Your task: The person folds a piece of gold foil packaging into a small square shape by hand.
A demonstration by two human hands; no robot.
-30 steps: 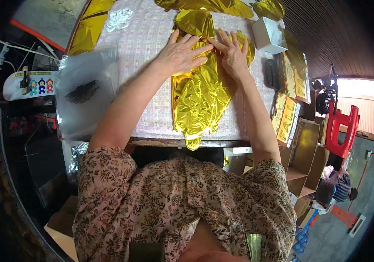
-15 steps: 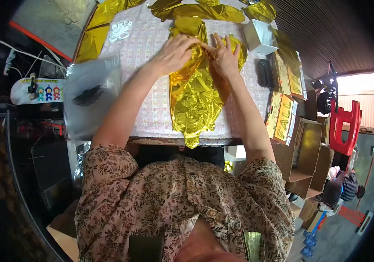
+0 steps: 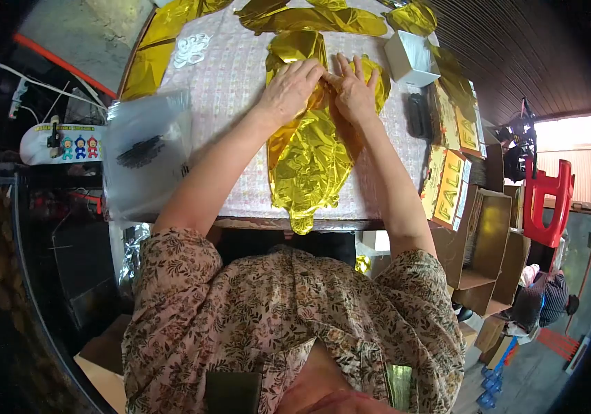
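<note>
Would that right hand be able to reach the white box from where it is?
Probably yes: the white box stands near the right hand, with only an edge of the gold foil and patterned cloth between them.

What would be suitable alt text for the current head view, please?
The left hand and right hand of a person in a floral shirt are close together on crinkled gold foil, which lies on a checked cloth. A white box is to the right, and clear plastic lies to the left.
</note>
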